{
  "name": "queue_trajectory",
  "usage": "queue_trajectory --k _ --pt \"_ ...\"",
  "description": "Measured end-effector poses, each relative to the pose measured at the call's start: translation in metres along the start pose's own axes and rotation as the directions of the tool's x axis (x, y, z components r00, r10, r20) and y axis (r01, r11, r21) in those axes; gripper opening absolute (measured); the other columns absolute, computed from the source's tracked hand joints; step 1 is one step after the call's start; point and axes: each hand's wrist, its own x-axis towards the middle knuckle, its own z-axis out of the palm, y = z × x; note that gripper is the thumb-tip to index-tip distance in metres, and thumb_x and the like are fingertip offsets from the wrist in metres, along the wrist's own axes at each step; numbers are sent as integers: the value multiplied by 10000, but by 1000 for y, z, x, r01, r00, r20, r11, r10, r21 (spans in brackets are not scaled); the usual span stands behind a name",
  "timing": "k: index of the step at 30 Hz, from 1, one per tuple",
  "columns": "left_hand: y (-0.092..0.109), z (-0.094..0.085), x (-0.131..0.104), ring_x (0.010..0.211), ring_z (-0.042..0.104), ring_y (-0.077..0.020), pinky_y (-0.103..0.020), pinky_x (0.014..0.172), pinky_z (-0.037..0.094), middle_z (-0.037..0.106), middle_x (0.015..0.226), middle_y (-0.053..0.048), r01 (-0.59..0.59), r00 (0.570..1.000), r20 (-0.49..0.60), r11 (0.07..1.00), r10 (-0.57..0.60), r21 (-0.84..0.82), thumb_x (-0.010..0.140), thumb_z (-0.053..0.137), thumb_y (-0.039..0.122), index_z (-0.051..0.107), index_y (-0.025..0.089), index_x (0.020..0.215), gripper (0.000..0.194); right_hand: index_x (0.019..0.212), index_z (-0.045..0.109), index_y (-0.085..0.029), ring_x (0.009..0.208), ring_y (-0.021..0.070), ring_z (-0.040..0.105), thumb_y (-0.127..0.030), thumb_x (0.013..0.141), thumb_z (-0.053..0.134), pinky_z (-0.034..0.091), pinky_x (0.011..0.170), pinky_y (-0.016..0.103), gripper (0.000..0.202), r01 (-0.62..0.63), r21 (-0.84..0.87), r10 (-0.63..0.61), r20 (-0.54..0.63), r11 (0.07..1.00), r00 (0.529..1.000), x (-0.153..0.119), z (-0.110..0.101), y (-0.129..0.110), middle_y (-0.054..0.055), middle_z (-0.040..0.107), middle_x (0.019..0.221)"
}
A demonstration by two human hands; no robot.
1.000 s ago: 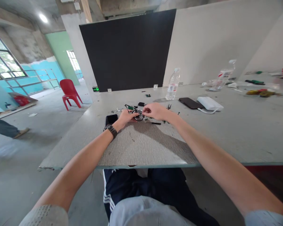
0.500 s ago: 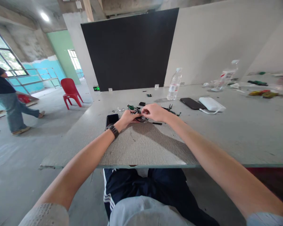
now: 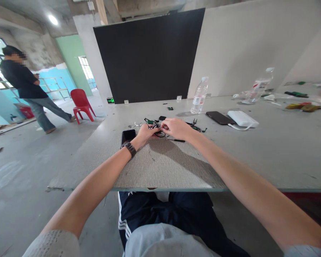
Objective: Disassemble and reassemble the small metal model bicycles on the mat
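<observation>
A small model bicycle with a dark spoked wheel and green parts is held just above the table. My left hand is closed around its frame side, thumb on top. From the right, my right hand pinches at the bicycle just above the wheel. Whatever sits between those fingertips is too small to make out. Right of my right hand lie loose black and green bicycle parts. Below it is a thin black-handled tool. Small silvery pieces lie beyond my left hand.
A black phone lies beside my left wrist. To the right are a clear bottle, a dark phone, a white power bank and another bottle. A person stands left, near a red chair.
Both hands stay at the bicycle, with only slight finger movement. The thin tool's shaft shows more now. On the left, the person has moved rightward, closer to the red chair.
</observation>
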Motion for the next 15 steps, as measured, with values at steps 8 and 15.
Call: queue_trajectory --k 8,15 --pt "3 1 1 714 698 -136 -327 788 604 723 783 -49 -14 1000 14 999 15 -46 888 730 118 679 99 813 93 975 635 -203 800 208 572 -291 997 462 283 625 325 196 -38 -40 38 -10 998 999 -3 -4 -9 100 706 980" --pt "0 2 2 762 709 -141 -341 851 593 734 822 -59 -2 999 44 996 6 -84 941 666 130 678 105 829 115 1073 606 -193 745 210 578 -316 1041 391 247 590 328 250 -67 -169 71 17 983 997 -2 -3 -12 114 725 997"
